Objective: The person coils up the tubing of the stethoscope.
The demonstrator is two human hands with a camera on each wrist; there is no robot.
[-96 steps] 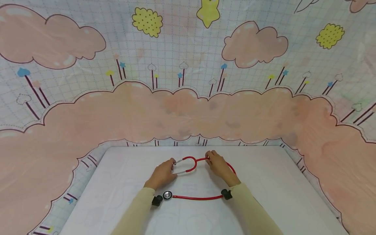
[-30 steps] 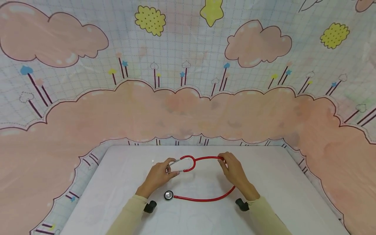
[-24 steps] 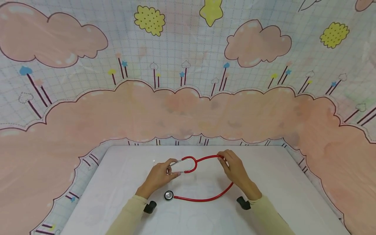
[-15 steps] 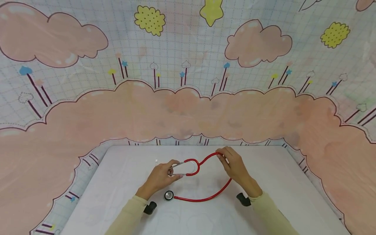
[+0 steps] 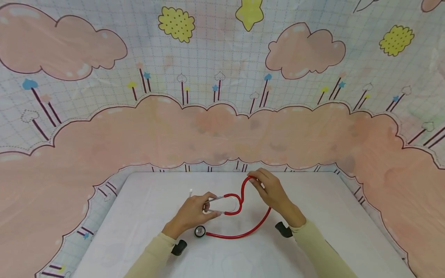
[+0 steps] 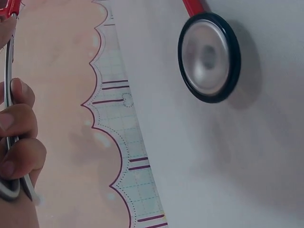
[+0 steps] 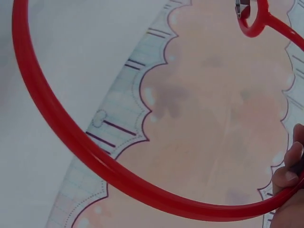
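A stethoscope with red tubing (image 5: 257, 227) is handled by both hands over a white table. My left hand (image 5: 190, 210) grips its two metal ear tubes (image 6: 8, 71), fingers curled round them in the left wrist view; one white-tipped end (image 5: 191, 190) pokes out behind the hand. My right hand (image 5: 272, 191) pinches the tubing at its raised bend, beyond the Y-shaped fork. From there the tube curves down in a wide loop (image 7: 109, 171) to the round chest piece (image 5: 199, 231), silver with a black rim, which lies on the table below the left hand.
The white table (image 5: 139, 216) spans the area under both hands. Its far edge meets a cloth backdrop (image 5: 222, 135) printed with clouds and stars. Black wrist mounts (image 5: 179, 248) sit by the sleeves.
Over the last second my right hand has risen and moved left, bending the tubing upward. My left hand has shifted slightly right with the ear tubes. The chest piece has stayed put.
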